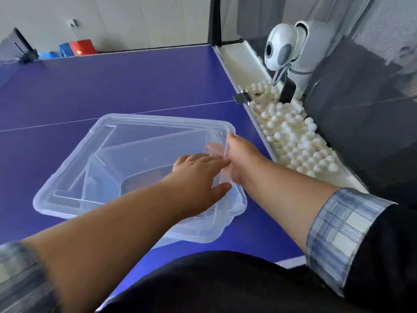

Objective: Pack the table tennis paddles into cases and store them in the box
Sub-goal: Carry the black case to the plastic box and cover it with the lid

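— Where's the box [194,233], and what does it look like?

— It's clear plastic with rounded corners, and it sits on the blue table [112,91] near the right edge. A clear lid [135,141] lies over it, slightly askew. A dark rounded shape [140,182] shows through the plastic, too blurred to name.

— And the hands?

— The left hand [198,177] lies flat on the lid with its fingers straight and spread, holding nothing. The right hand [241,159] grips the lid's right edge, its fingers curled beneath and visible through the plastic. Both forearms are bare, with the plaid cuffs rolled back.

— Anything beside the table?

— A trough of white balls [293,143] and a white ball machine [282,48].
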Demonstrator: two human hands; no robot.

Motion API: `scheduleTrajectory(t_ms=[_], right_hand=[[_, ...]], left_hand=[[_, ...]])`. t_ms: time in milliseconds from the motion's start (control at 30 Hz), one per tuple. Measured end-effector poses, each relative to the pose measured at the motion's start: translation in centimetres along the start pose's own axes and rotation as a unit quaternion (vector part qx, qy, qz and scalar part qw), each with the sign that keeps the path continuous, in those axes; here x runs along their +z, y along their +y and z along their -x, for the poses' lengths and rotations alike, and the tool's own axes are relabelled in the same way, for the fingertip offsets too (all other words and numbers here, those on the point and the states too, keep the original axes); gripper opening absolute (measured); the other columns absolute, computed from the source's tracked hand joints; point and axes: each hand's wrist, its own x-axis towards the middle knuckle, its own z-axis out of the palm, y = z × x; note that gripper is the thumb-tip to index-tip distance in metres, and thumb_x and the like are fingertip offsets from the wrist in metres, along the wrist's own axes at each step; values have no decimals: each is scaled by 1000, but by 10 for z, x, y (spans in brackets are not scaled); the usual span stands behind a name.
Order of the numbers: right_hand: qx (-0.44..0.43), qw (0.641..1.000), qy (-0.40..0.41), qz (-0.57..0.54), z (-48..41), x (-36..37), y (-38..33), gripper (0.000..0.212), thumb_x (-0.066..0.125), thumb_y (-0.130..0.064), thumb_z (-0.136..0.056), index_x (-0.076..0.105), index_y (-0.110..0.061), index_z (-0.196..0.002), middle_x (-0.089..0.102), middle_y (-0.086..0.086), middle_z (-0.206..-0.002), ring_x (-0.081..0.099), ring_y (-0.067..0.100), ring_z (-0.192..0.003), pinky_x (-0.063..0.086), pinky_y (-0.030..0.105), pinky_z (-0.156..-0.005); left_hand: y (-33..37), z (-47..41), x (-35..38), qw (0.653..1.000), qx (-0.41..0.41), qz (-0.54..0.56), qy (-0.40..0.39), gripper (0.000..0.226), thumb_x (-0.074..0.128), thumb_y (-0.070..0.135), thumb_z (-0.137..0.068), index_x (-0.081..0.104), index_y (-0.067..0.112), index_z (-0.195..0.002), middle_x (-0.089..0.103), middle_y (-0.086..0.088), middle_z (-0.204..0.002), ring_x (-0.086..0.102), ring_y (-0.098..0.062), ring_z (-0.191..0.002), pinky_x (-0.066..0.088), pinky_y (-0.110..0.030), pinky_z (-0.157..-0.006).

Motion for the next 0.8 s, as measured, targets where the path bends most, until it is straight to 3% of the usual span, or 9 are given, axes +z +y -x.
scheduleTrajectory(t_ms=[100,133,233,367,433,500,567,667,800], right_hand=[[22,997,-6,67,-19,-14,-22,30,42,-45,-104,57,-21,-116,77,4,-70,75,25,-58,57,36,-44],[28,996,-13,82,-27,-16,-26,30,43,-46,-104,55,-23,-121,78,4,-71,75,25,-57,55,35,-41],[25,987,-37,153,-45,-18,-36,26,40,-48,-104,53,-27,-112,79,3,-80,77,24,-69,60,34,-52],[5,970,-36,242,-74,-21,-42,23,39,-51,-103,53,-32,-103,80,1,-86,77,22,-81,58,41,-87],[-25,951,-32,306,-82,-20,-44,27,37,-48,-104,55,-34,-117,76,-4,-84,72,18,-79,55,38,-87],[-66,920,-7,385,-89,-17,-44,40,37,-42,-105,58,-23,-133,60,-3,-87,57,18,-80,45,34,-79],[-85,904,0,419,-97,-15,-39,39,38,-33,-104,59,-15,-132,52,-1,-84,54,21,-77,44,35,-75],[-74,916,-28,394,-105,-11,-26,36,42,-26,-98,61,-22,-128,66,2,-99,66,29,-99,54,40,-86],[-51,928,-46,367,-108,-9,-13,46,43,-31,-98,47,-34,-143,64,-1,-123,65,22,-100,55,44,-92]], left_hand=[[9,-12,12,999,-4,20,-32,68,31,71,-88,26,43,-150,27,10,-160,16,-18,-148,10,-43,-118],[11,-16,16,999,-10,19,-43,73,25,75,-84,21,46,-150,22,9,-162,12,-18,-150,8,-44,-120],[16,-27,27,997,-33,5,-74,79,15,82,-77,9,51,-149,10,7,-165,1,-19,-151,1,-47,-119],[16,-43,44,994,-51,-12,-92,79,23,83,-80,2,50,-149,1,7,-165,-8,-22,-151,-7,-43,-111],[16,-49,53,993,-61,-19,-103,80,28,81,-83,1,49,-151,0,5,-165,-11,-23,-150,-7,-44,-113],[15,-53,63,990,-78,-20,-112,79,31,79,-85,2,48,-152,-1,4,-166,-13,-23,-150,-10,-42,-110],[12,-57,71,989,-92,-26,-110,77,34,76,-87,4,48,-152,-1,4,-166,-14,-23,-150,-13,-40,-108],[4,-58,74,987,-124,-26,-97,71,34,72,-90,8,48,-151,3,5,-165,-9,-21,-150,-12,-39,-110],[-4,-55,71,985,-161,-31,-52,61,34,67,-93,21,46,-149,23,6,-159,7,-21,-149,6,-44,-118]])
